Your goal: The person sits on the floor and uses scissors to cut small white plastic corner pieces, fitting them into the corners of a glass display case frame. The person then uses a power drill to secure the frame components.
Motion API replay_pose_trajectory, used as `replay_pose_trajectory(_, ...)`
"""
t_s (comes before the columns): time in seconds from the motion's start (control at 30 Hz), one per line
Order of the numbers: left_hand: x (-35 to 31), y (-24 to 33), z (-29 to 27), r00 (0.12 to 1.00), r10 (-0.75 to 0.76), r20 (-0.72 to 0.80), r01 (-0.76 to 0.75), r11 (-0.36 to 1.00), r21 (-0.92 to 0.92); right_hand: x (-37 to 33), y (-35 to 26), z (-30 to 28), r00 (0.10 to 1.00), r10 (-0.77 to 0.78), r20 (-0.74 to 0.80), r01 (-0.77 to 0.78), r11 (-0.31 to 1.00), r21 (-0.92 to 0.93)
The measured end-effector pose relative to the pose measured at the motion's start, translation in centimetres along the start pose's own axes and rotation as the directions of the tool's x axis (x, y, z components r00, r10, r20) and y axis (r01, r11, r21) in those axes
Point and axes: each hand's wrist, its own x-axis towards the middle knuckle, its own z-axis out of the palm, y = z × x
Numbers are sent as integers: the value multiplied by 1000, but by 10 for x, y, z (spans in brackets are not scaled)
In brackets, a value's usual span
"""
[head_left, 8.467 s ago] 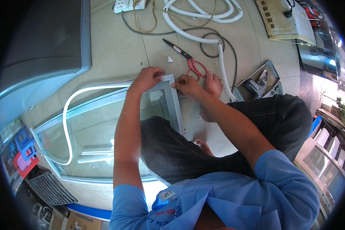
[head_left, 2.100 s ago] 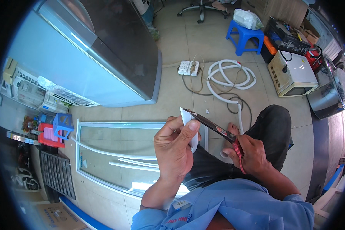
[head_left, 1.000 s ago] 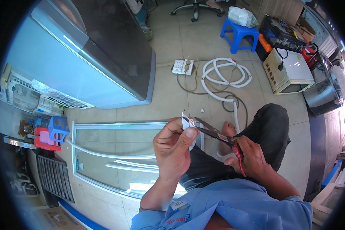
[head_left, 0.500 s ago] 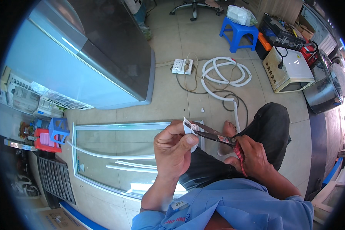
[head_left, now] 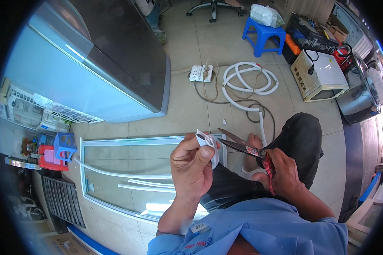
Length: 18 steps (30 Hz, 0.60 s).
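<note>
Tiled floor (head_left: 185,108) below. Left hand (head_left: 191,172) pinches white strip (head_left: 203,139), cut looks unfinished; right hand (head_left: 281,171) closed round scissors (head_left: 249,149), blades apart.

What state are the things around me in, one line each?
Scissors: blades open, in the right hand.
White strip: bent, pinched by the left hand.
Glass panel: lying flat.
White hose: loosely coiled.
Power strip: a plug in it.
Blue stool: upright, loaded with a bag.
</note>
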Motion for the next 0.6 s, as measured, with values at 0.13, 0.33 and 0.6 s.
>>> replay_pose_trajectory(0.13, 2, -1, -1, 999, 31, 6, -31, 999, 31, 1, -3, -5, 997, 51, 62, -50, 999, -20)
replay_pose_trajectory(0.33, 3, -4, -6, 997, 74, 33, -76, 995, 69, 2, -7, -10, 994, 63, 91, -59, 997, -54)
replay_pose_trajectory(0.6, 5, -4, -8, 996, 74, 45, -77, 995, 67, 6, -7, -12, 989, 80, 123, -75, 996, -48)
